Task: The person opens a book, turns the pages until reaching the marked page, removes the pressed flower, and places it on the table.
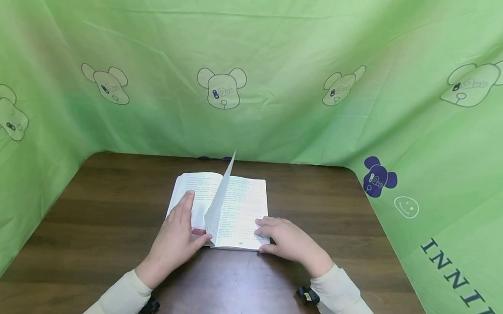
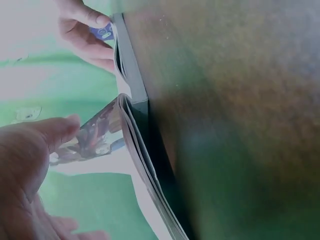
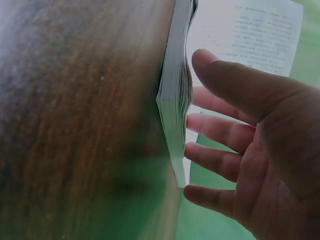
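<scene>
An open book lies on the table, with one page standing up near the spine and leaning to the right. My left hand is over the left page, its fingers extended and its thumb by the foot of the raised page. In the left wrist view, the thumb is beside a page's coloured picture. My right hand rests at the right edge of the book, fingers on the right page. The right wrist view has these loosely spread fingers along the thick page block.
The brown wooden table extends around the book. A green curtain with bear-head prints hangs behind the table and along both sides. Each wrist carries a small black device, one of them below the right sleeve.
</scene>
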The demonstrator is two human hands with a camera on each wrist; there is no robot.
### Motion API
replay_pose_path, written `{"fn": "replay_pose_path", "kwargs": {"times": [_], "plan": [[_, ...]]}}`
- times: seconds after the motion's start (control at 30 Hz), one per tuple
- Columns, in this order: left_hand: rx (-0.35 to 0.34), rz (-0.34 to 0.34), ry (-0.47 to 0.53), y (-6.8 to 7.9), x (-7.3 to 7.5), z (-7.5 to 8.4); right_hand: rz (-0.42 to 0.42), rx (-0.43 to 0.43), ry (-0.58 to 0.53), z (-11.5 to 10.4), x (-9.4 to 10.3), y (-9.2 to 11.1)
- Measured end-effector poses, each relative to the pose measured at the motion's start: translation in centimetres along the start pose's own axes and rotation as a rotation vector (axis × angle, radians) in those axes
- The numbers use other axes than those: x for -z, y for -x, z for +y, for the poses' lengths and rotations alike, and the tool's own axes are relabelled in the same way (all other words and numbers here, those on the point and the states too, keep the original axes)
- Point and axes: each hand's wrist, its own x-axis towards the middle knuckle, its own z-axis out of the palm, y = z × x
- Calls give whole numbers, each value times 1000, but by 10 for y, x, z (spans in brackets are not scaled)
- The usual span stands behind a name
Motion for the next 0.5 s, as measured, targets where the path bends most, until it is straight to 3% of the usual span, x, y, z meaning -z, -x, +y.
{"fn": "replay_pose_path", "kwargs": {"times": [0.23,0.5], "plan": [[-65,148,-9,4,-1,1,-26,-19,-14,-1,1,1],[-174,326,-12,-1,7,3,-24,-3,-16,2,2,0]]}}
